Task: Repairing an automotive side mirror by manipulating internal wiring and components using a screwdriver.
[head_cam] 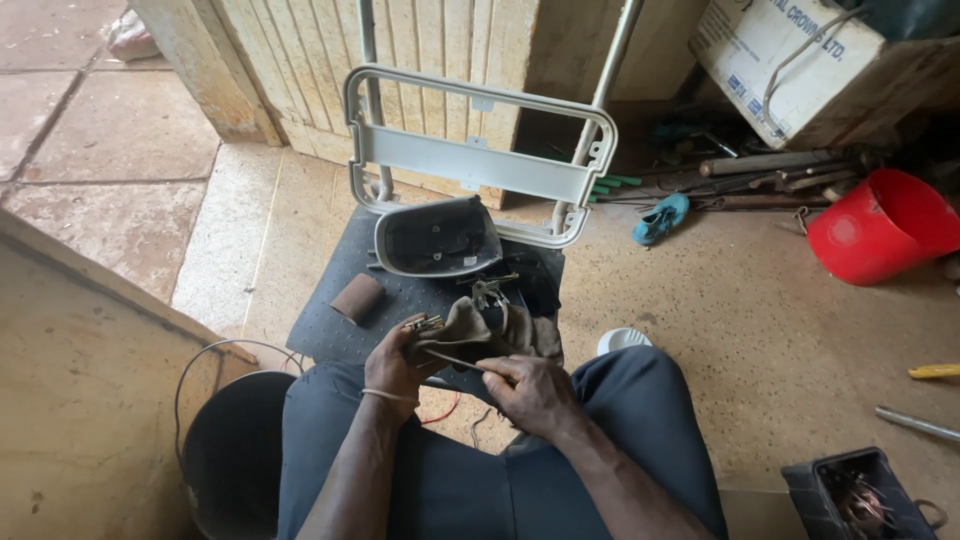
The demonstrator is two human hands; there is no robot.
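Note:
My left hand (392, 362) grips a small metal part (424, 323) with wires, wrapped in a brownish rag (480, 330). My right hand (530, 392) pinches a thin wire or rod (455, 362) that runs toward the left hand. Both hands are above my knees, at the near edge of a dark perforated stool seat (340, 320). On that seat lies a grey mirror housing (436, 238), hollow side up, and a small brown block (356, 297).
A grey plastic frame (475, 160) leans against a wooden door behind the stool. A black bucket (232, 450) stands at my left knee, a red bucket (875, 232) at right, a black box of parts (860, 495) lower right. Tools and a cardboard box (800, 60) lie at the back.

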